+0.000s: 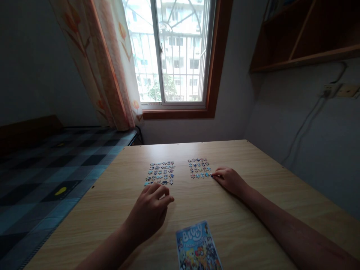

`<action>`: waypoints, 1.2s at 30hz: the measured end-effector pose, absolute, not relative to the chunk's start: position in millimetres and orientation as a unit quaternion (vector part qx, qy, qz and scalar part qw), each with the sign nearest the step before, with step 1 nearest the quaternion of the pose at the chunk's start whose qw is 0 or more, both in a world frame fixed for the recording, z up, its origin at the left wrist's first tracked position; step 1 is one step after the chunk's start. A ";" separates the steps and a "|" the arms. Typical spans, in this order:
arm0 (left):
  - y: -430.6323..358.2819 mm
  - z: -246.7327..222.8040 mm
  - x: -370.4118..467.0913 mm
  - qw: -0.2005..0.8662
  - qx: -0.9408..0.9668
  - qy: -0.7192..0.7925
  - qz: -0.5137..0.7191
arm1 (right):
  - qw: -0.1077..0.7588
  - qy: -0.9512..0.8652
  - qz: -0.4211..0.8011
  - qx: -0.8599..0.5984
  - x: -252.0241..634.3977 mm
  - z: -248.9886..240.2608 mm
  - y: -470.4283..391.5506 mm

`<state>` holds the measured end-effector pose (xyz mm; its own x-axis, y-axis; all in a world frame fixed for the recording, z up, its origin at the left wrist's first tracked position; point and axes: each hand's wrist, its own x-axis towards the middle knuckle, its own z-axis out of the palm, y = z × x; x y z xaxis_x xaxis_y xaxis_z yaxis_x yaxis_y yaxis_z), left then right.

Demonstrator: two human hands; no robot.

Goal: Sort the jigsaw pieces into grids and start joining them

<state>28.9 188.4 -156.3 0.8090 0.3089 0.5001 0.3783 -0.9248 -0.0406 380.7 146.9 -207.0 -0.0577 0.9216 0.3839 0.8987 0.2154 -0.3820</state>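
Observation:
Small jigsaw pieces lie in two groups of loose rows on the wooden table (pixel 191 202). The left group of puzzle pieces (pixel 160 172) is just beyond my left hand (pixel 153 204), which hovers over the table with bent fingers, thumb and forefinger near each other; whether anything is between them is hidden. At the lower right corner of the right group of puzzle pieces (pixel 199 167), my right hand (pixel 228 179) rests with its fingertips together on a small puzzle piece (pixel 212 175). A blue Bluey picture card or box (pixel 198 247) lies near the front edge, between my forearms.
A bed with a checked cover (pixel 56 176) stands left of the table. Behind it hang a flowered curtain (pixel 104 67) and a barred window (pixel 182 56). A wooden shelf (pixel 303 37) and a socket with a cable (pixel 332 90) are on the right wall.

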 end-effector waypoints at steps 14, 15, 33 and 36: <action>190.2 -158.9 29.8 0.059 -0.944 -0.172 -0.275 | 0.300 -0.733 0.005 -0.610 382.8 -212.3 151.9; 190.0 -158.9 29.9 0.058 -0.944 -0.172 -0.274 | 0.302 -0.734 0.004 -0.608 382.9 -212.6 152.0; 209.4 -120.1 -2.6 -0.069 -0.959 -0.276 -0.004 | 0.335 -0.721 -0.024 -0.606 381.3 -210.2 143.6; 208.8 -121.3 -1.8 -0.070 -0.960 -0.273 -0.005 | 0.331 -0.722 -0.026 -0.607 378.7 -208.1 142.3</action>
